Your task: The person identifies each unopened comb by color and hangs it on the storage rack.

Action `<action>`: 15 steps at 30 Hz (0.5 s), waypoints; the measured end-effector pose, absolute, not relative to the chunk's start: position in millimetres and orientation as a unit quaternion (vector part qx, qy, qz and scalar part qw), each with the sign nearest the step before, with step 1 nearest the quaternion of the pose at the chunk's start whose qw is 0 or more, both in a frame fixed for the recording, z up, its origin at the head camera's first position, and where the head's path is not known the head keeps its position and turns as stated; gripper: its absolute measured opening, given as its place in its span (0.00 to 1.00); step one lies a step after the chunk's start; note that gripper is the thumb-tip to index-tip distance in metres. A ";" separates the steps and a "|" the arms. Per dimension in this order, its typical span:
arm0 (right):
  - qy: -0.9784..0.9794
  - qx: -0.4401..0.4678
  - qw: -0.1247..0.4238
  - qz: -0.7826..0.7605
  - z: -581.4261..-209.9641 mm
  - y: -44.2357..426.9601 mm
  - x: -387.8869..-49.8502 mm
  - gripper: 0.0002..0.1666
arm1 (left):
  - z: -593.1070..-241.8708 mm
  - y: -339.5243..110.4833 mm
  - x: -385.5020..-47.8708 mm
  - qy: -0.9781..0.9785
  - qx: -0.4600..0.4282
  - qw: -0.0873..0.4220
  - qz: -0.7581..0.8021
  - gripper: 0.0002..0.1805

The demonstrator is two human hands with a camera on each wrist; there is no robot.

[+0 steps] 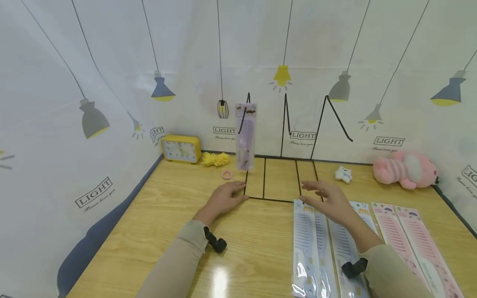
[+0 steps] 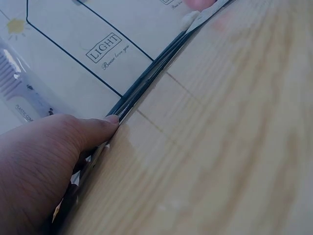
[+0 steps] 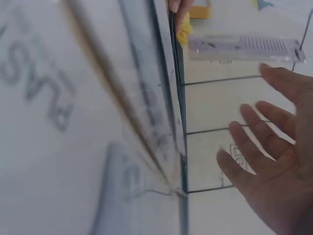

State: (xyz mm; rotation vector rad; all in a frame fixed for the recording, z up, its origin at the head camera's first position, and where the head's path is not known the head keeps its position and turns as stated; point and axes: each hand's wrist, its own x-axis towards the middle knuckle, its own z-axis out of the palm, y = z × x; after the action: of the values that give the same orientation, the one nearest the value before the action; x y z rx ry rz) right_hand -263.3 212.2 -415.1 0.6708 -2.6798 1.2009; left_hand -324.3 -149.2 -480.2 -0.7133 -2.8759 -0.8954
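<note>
A black wire display rack (image 1: 273, 200) with several upright hooks stands on the table. From its left hook hangs a packaged purple comb (image 1: 244, 140), also seen in the right wrist view. My left hand (image 1: 225, 198) rests at the left side of the rack's base, fingers loosely extended. In the left wrist view its thumb (image 2: 95, 131) touches the dark wire; the other fingers are hidden there. Above the blue packaged combs (image 1: 305, 244), near the rack's right side, my right hand (image 1: 331, 203) hovers with spread fingers and holds nothing. Pink packaged combs (image 1: 404, 236) lie farther right.
A yellow clock (image 1: 181, 149), a bundle of yellow cord (image 1: 215, 159) and a pink ring (image 1: 227, 171) sit at the back left. To the right are a white star-shaped item (image 1: 343, 174) and a pink plush toy (image 1: 406, 169). A lamp-printed curtain (image 1: 193, 49) closes off the back.
</note>
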 end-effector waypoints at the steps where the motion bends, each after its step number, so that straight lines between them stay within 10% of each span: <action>1: -0.889 0.218 0.059 0.398 -419.6 215.5 -263.3 0.32 | -480.0 -149.2 -324.1 -0.928 -0.230 0.022 -0.293 0.32; 15: -0.916 0.253 0.084 0.300 -471.8 243.1 -276.3 0.36 | -478.2 -147.8 -320.8 -0.925 -0.233 0.033 -0.300 0.31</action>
State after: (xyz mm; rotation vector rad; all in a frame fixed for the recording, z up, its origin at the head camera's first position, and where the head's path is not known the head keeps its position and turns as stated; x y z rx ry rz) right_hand -276.3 243.1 -471.8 0.7536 -2.7329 0.8947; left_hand -320.8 -147.8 -478.2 -0.7166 -2.8460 -0.9230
